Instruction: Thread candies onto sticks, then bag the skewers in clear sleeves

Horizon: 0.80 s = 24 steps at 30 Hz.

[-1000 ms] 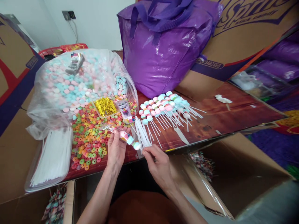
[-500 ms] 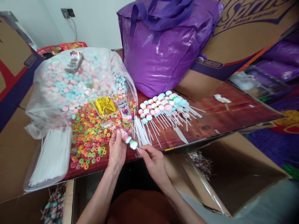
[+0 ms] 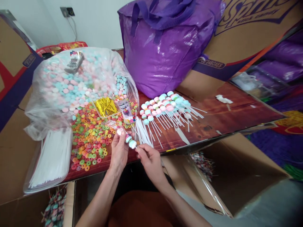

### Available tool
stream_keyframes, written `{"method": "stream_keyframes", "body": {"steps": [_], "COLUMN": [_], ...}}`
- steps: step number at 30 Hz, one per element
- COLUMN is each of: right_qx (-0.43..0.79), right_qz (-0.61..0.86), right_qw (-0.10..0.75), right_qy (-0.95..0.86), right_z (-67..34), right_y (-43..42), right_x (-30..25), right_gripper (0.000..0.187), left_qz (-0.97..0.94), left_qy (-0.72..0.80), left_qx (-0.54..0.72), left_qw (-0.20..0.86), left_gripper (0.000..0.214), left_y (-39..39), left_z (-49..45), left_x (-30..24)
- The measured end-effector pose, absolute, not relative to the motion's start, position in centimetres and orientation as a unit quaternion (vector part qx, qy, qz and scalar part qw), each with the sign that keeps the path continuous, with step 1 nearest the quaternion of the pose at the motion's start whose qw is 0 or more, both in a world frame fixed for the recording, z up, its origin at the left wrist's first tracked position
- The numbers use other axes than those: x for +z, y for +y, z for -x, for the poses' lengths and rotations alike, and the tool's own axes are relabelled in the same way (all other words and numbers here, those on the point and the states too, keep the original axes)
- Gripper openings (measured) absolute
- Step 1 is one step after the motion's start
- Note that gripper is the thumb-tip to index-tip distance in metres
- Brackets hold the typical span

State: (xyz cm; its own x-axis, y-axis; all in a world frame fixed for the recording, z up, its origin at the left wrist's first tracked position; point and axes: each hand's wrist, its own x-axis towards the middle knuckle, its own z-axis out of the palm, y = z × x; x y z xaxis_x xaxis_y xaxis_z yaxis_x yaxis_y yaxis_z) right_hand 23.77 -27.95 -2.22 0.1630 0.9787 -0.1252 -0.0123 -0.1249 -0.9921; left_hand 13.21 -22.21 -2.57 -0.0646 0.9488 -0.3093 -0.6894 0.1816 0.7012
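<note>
Between my hands, over the table's front edge, is a candy skewer [image 3: 131,143] of pastel sweets on a white stick. My left hand [image 3: 119,146] is closed around its upper end, where a clear plastic wrapper [image 3: 111,124] sticks out. Lower down, the fingers of my right hand [image 3: 148,155] pinch the stick just below the last sweet. Just beyond lie bare white sticks [image 3: 142,131] and a pile of finished candy skewers [image 3: 165,105]. Ring-shaped gummies [image 3: 91,135] are spread to the left of my hands, with a tub of gold twist ties [image 3: 105,106] among them.
A big clear bag of pastel sweets [image 3: 68,82] lies at the back left, near a tray of white sticks [image 3: 50,157]. A purple bag [image 3: 163,53] stands behind the skewers. Open cardboard boxes [image 3: 239,170] holding skewers sit below the table.
Both hands have shifted slightly, the right one a little left and up with the stick. The wrapper now sits further up, leaving the lower sweets still showing outside it.
</note>
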Motion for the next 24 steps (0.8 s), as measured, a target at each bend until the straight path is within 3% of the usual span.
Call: {"method": "stream_keyframes", "body": {"steps": [3, 8, 12, 18, 21, 24], "right_qx": [0.37, 0.317, 0.426, 0.666, 0.652, 0.539], "right_qz": [0.566, 0.576, 0.568, 0.506, 0.507, 0.557], "right_qw": [0.489, 0.452, 0.426, 0.468, 0.495, 0.496], "right_qy": [-0.551, -0.603, -0.561, -0.286, -0.27, -0.391], "right_z": [-23.9, -24.9, -25.0, -23.9, -23.2, -23.0], "right_y": [-28.0, -28.3, -28.4, -28.4, -28.2, -28.2], "right_x": [-2.2, -1.9, -1.7, -1.9, -2.1, -2.3], "right_gripper": [0.022, 0.023, 0.026, 0.025, 0.026, 0.024], "left_qz": [-0.172, -0.155, -0.123, -0.134, -0.165, -0.192], "left_qy": [0.386, 0.384, 0.382, 0.363, 0.369, 0.363], "left_qx": [0.611, 0.594, 0.593, 0.598, 0.584, 0.576], "left_qw": [0.67, 0.69, 0.698, 0.702, 0.704, 0.706], "left_gripper": [0.032, 0.036, 0.037, 0.032, 0.03, 0.026], "left_y": [-21.9, -21.8, -21.8, -22.2, -22.6, -22.7], "left_z": [-12.6, -12.1, -12.3, -12.7, -13.1, -13.0], "left_x": [-2.3, -2.0, -2.3, -2.4, -2.3, -2.3]}}
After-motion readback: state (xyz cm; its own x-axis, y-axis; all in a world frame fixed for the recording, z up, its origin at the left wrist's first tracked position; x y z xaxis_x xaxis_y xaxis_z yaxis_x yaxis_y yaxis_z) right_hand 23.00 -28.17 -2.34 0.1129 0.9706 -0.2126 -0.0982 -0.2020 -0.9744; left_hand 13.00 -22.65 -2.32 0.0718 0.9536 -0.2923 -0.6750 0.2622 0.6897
